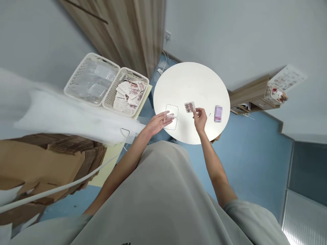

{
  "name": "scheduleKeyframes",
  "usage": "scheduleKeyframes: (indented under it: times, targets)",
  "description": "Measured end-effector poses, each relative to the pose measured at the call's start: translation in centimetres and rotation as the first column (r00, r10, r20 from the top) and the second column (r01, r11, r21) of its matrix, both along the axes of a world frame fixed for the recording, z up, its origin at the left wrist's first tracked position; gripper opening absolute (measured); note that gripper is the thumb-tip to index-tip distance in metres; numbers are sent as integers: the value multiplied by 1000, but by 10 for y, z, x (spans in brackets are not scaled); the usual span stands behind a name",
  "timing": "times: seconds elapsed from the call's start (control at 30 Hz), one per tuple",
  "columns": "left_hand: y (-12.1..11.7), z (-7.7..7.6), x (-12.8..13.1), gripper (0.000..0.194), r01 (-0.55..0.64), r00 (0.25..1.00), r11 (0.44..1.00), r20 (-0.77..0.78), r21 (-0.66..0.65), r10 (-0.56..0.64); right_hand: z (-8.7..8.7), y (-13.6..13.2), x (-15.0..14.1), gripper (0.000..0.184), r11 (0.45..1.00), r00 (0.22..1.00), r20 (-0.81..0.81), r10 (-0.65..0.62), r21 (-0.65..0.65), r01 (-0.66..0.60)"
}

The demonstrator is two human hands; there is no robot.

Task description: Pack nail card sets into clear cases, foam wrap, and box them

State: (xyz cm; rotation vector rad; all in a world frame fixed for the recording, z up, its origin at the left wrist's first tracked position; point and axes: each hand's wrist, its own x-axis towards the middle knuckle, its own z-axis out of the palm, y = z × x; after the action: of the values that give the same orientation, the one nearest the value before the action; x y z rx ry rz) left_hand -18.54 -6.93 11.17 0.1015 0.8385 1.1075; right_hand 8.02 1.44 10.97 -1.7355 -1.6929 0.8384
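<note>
My left hand (155, 124) is at the left edge of the round white table, its fingers reaching around a clear plastic case (176, 123). The case is hinged open into two halves, and I see the fingers through or against it. In my right hand (200, 119), pinched at one corner between thumb and fingers, is a small white card (189, 107) with rows of dark red marks or pieces. The card is held over the table, to the right of the case and apart from it.
On the round table (191, 81), a purple-pink item (218, 113), blurred out, lies at the right. Two white baskets stand to the left: one basket (76, 73) holds clear plastic pieces, the other basket (109, 100) many similar cards. Flattened cardboard (61, 163) and white foam wrap (76, 117) lie nearby.
</note>
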Motion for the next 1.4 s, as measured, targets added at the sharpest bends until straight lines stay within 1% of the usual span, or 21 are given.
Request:
scheduleKeyframes:
  times: [0.1, 0.2, 0.27, 0.37, 0.43, 0.5, 0.6, 0.67, 0.9, 1.1, 1.2, 1.27, 1.3, 1.37, 1.4]
  targets:
    - [13, 1, 20, 38, 88, 996, 996, 23, 23, -89, 32, -7, 12, 51, 999, 985, -166, -38, 32, 44]
    - [25, 3, 37, 39, 156, 987, 987, 31, 47, -157, 58, -19, 15, 53, 1000, 968, -250, -3, 21, 9]
    - [31, 4, 47, 37, 192, 980, 979, 33, 64, -194, 69, -28, 16, 51, 998, 961, -271, 57, 0, -59]
    - [37, 6, 61, 35, 247, 967, 964, 32, 100, -251, 77, -38, 21, 50, 985, 960, -236, 154, -41, -168]
    - [39, 5, 67, 36, 273, 961, 955, 21, 113, -277, 77, -41, 26, 49, 974, 963, -179, 202, -68, -217]
    - [39, 4, 71, 39, 284, 958, 954, 5, 100, -286, 75, -43, 33, 47, 963, 963, -124, 241, -89, -253]
    - [39, 1, 70, 43, 278, 960, 959, -15, 58, -278, 72, -44, 39, 42, 949, 955, -65, 290, -106, -295]
    - [38, 0, 68, 45, 266, 964, 963, -21, 47, -265, 71, -45, 38, 38, 940, 947, -40, 320, -110, -322]
    - [34, 2, 55, 54, 204, 979, 977, -32, 57, -203, 66, -42, 16, 25, 901, 906, 48, 420, -137, -411]
    - [32, 1, 48, 58, 149, 989, 987, -23, 55, -148, 56, -37, -1, 21, 892, 870, 200, 451, -130, -432]
    - [32, 2, 45, 60, 135, 991, 989, -16, 53, -134, 55, -35, -6, 25, 885, 861, 210, 464, -144, -442]
    - [32, 3, 43, 59, 133, 991, 990, -16, 46, -132, 55, -29, -7, 30, 900, 888, 154, 433, -121, -418]
    - [31, 3, 41, 59, 133, 991, 990, -14, 44, -132, 55, -24, -6, 33, 922, 917, 112, 384, -92, -375]
    - [30, 4, 39, 57, 137, 991, 990, -4, 44, -136, 53, -9, -4, 42, 971, 971, 5, 237, -43, -237]
    - [29, 4, 38, 56, 140, 990, 989, 2, 46, -141, 51, -1, -3, 46, 984, 984, -55, 169, -46, -171]
